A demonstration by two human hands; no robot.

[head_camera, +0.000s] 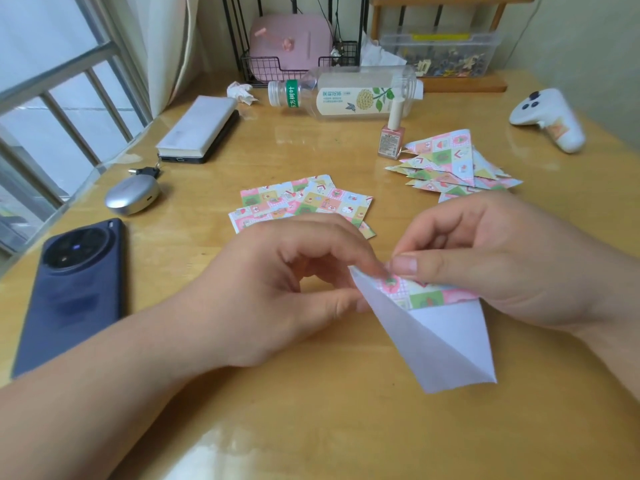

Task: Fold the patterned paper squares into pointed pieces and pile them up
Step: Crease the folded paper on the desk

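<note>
Pinching one square (pixel 450 341): left hand (pixel 277 289), right hand (pixel 502 258); one flat pile (pixel 311 202), one folded pile (pixel 446 161).

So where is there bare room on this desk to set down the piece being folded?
Bare wood lies between the phone and the flat squares, between those squares and the bottle, and along the near edge. The right is crowded, around the folded pile and nail polish.

Soft window daylight, edge distortion
</note>
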